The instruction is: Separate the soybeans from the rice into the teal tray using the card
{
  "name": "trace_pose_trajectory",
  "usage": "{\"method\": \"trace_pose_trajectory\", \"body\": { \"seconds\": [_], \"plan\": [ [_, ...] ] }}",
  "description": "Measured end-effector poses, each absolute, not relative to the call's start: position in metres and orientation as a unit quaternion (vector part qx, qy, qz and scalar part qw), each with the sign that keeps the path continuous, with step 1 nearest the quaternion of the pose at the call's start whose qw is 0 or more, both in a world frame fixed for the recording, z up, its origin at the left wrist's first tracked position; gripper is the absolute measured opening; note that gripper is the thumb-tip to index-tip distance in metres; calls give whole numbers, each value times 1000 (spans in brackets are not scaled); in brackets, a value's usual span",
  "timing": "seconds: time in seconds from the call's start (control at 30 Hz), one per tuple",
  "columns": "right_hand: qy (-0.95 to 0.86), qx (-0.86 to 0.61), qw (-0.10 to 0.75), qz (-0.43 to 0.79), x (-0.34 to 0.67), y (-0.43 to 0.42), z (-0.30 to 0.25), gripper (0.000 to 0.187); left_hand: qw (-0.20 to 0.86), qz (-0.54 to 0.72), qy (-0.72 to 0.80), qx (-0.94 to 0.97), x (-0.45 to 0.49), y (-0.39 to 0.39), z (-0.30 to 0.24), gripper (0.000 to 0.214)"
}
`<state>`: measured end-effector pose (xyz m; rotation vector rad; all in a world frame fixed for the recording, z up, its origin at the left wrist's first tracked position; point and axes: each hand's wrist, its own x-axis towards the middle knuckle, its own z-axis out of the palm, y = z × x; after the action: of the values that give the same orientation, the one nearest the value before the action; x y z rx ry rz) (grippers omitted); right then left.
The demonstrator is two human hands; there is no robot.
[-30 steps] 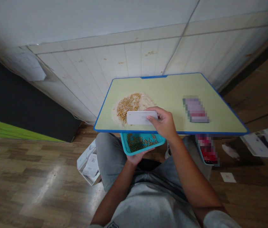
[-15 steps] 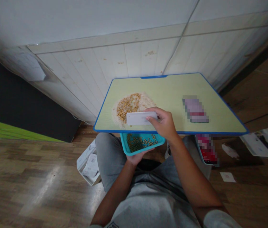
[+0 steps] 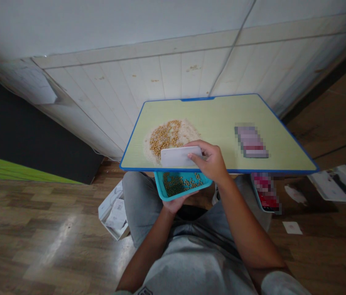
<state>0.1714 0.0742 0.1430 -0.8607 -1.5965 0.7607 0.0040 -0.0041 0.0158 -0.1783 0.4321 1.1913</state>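
My right hand [image 3: 211,162] grips a flat white card [image 3: 179,157] and holds it on edge at the near rim of a pale green lap table [image 3: 222,119] with a blue border. Just behind the card lies a heap of white rice mixed with yellow beans [image 3: 168,137]. My left hand [image 3: 175,203] holds a teal tray [image 3: 180,184] from below, right under the table's front edge beneath the card. Yellow-green beans lie in the tray.
A blurred pinkish flat object [image 3: 251,141] lies on the right of the table. Below the table's right side stands a red and white container [image 3: 267,192]. A white box [image 3: 113,213] sits on the wooden floor by my left knee. Papers [image 3: 335,184] lie at right. A white panelled wall is behind.
My right hand has drawn the card a little closer to the table's front edge and tilted it more upright. The tray and left hand have stayed in place.
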Motion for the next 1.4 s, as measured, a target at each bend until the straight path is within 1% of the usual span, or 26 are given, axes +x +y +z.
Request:
{"method": "trace_pose_trajectory", "body": {
  "seconds": [0.13,0.23,0.43,0.57,0.73,0.83,1.0,1.1,1.2,1.3,1.4],
  "plan": [
    [-615,-409,608,291,164,76,135,26,803,556,199,-77,4,-4,14,80],
    [-594,-442,625,249,159,77,131,28,807,553,193,-73,4,-4,11,79],
    [-616,-455,605,219,157,75,130,27,809,553,186,-66,3,-4,8,75],
    [-615,-471,609,171,157,74,132,26,810,554,181,-57,1,-3,6,74],
    [-622,-517,577,112,156,72,136,26,812,554,171,-64,1,-3,2,79],
    [-624,-530,563,113,153,71,137,27,813,554,168,-63,2,-3,3,81],
    [-631,-511,567,140,149,69,142,27,808,560,173,-59,3,-3,8,78],
    [-635,-503,565,160,146,68,144,23,805,560,185,-70,3,-3,11,78],
    [-644,-503,546,184,143,67,146,19,805,560,180,-71,3,-2,11,75],
    [-654,-503,530,193,141,67,146,18,807,564,166,-58,2,-2,6,74],
    [-648,-515,529,187,142,67,144,19,816,558,146,-38,1,-2,-2,78]
  ]
}}
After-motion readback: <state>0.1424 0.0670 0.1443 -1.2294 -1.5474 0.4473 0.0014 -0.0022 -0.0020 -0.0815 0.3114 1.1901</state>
